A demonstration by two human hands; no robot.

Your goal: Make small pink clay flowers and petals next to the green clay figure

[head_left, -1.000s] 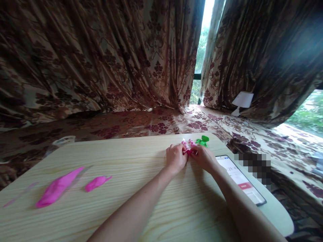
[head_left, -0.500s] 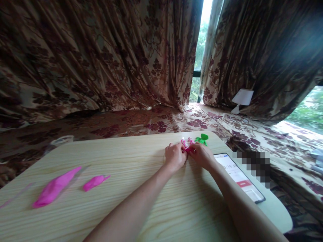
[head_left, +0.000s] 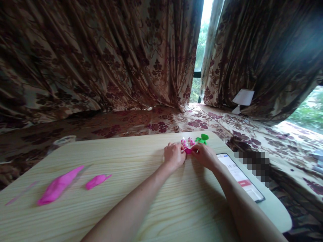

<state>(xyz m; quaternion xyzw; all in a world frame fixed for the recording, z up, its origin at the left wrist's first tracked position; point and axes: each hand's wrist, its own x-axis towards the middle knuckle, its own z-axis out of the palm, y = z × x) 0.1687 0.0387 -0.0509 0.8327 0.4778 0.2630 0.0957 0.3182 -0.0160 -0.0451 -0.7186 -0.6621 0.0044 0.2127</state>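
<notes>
Both my hands meet at the far middle of a pale wooden table (head_left: 106, 208). My left hand (head_left: 173, 156) and my right hand (head_left: 205, 156) are closed, and they pinch a small magenta piece (head_left: 188, 151) between their fingertips. Just beyond them lie small pink-and-white pieces (head_left: 185, 142) and a green piece (head_left: 202, 138) on the table. What the magenta piece is made of I cannot tell.
A large pink wrapper-like piece (head_left: 59, 185) and a smaller one (head_left: 96, 181) lie at the left of the table. A phone (head_left: 241, 177) with a lit screen rests at the right edge. Patterned curtains and cloth surround the table; a small white lamp (head_left: 241, 99) stands behind.
My hands have stayed together at the same spot. The magenta piece now shows a little more between the fingertips. The view has shifted slightly.
</notes>
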